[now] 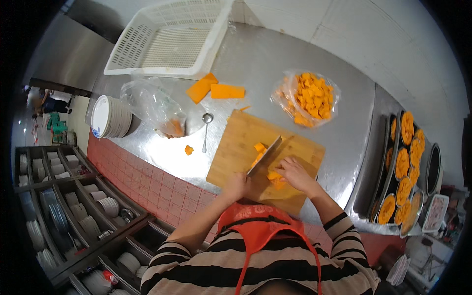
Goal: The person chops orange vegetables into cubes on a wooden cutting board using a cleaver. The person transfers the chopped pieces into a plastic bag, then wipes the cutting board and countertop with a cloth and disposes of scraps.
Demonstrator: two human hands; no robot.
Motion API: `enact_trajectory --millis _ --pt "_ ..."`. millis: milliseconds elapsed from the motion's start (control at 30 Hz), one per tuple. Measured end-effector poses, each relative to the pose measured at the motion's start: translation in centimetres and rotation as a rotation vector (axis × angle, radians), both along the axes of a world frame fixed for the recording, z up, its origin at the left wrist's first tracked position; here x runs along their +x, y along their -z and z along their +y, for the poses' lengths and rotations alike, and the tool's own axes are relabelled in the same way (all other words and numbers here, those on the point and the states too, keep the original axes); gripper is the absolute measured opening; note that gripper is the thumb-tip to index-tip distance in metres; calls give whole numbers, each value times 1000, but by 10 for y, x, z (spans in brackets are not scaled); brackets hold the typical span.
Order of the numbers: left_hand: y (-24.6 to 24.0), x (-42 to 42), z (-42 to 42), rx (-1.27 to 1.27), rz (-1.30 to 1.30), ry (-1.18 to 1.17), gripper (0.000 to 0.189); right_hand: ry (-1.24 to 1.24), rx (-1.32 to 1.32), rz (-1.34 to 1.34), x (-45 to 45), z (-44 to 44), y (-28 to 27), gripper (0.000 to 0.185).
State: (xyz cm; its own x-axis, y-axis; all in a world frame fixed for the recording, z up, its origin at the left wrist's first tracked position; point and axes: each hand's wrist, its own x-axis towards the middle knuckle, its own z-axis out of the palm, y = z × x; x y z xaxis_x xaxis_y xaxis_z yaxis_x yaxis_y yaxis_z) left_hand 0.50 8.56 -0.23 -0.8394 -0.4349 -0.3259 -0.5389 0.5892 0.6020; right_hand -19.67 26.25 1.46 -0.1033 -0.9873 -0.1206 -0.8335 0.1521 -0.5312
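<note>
My left hand (238, 185) grips a kitchen knife (264, 156), a broad blade slanting up and right over a wooden cutting board (232, 147). Cut orange pieces, apparently pumpkin (260, 147), lie left of the blade. To its right, my right hand (295, 175) is palm down with bent fingers at more orange pieces (276, 177); whether it grips one is unclear. Beyond the board lie two flat orange slabs (227, 91) (202, 87). A clear plastic bag (319, 96) full of orange chunks sits at the upper right. A metal spoon (206, 127) lies left of the board.
A white plastic crate (206, 61) stands at the back left of the steel table (258, 48). Nearer are stacked plates (110, 117), another clear bag (151, 97) and a small orange piece (188, 149). Dishes of orange slices (402, 164) line the right. Dish compartments (84, 206) are lower left.
</note>
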Motion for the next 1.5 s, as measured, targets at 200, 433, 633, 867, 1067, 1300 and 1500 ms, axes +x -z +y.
enact_trajectory --millis 200,433,633,867,1067,1300,1500 --pt "-35 8 10 -52 34 222 18 497 -339 58 59 75 45 30" --pt "-50 15 41 -112 -60 407 10 563 -424 77 73 51 55 23" --pt "-47 1 51 -22 -192 354 13 566 -481 -7 69 52 68 26" --pt "-2 9 65 -1 -160 302 16 602 -523 -32 74 57 73 21" --pt "-33 31 29 149 170 71 14 338 -414 -16 35 71 60 39" --pt "-35 19 18 164 136 -68 17 -20 -56 -79 -29 42 21 50" --pt "-28 22 19 117 114 -54 21 581 -231 -72 30 74 46 37"
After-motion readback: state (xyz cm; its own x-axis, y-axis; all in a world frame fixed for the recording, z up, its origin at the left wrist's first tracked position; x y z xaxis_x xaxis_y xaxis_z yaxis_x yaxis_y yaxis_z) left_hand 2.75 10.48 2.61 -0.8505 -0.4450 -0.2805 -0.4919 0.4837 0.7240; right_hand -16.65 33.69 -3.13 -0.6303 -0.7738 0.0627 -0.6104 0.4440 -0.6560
